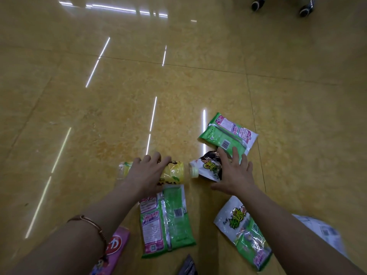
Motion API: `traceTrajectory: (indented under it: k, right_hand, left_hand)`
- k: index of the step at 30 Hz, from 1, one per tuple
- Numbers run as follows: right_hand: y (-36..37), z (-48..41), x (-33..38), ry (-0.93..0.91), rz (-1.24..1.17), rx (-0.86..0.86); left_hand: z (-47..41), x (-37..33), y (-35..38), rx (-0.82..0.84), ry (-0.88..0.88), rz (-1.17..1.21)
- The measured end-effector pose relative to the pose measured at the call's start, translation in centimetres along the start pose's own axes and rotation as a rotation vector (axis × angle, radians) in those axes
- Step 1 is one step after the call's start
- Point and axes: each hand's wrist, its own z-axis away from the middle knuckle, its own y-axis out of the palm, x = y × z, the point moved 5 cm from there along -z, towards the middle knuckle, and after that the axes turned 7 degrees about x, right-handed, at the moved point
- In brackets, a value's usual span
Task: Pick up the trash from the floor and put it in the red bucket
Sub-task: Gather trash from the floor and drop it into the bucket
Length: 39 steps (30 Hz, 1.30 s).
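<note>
A yellow-labelled plastic bottle [174, 172] lies on its side on the floor. My left hand [147, 171] curls over its middle. My right hand [235, 172] is spread with straight fingers over a small white and black snack packet [207, 166], its fingertips reaching the edge of a green wrapper [226, 133]. Another green wrapper [164, 221] lies below the bottle. A white and green wrapper [242, 227] lies under my right forearm. No red bucket is in view.
A pink packet [115, 253] lies under my left forearm, a dark wrapper [187, 266] at the bottom edge, and a white printed wrapper [325, 233] at the right. Two dark chair castors [305, 8] stand at the far top right. The glossy yellow tile floor stretches ahead.
</note>
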Motion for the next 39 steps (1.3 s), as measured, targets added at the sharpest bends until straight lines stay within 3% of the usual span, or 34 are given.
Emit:
traceTrajectory:
  k: [4,9,22,29,39]
  right_hand:
    - [1.6,-0.4,0.3,-0.046,-0.048,0.094]
    - [2.1,-0.1,1.3,-0.095,0.018,-0.027]
    - [5.9,1.1,3.4,-0.131,0.192,0.098]
    - [7.2,1.0,4.7,-0.215,-0.007,0.095]
    - [7.1,0.9,5.9,-0.183,0.028,0.185]
  left_hand:
    - [0.6,0.2,0.6,0.012,-0.006,0.025]
    - [1.8,1.7,0.9,0.027,-0.025,0.040]
    - [2.4,1.3,0.8,0.048,0.038,0.017]
    - [2.2,0.4,0.6,0.037,0.053,0.049]
    - [2.6,1.4,1.8,0.076,0.023,0.059]
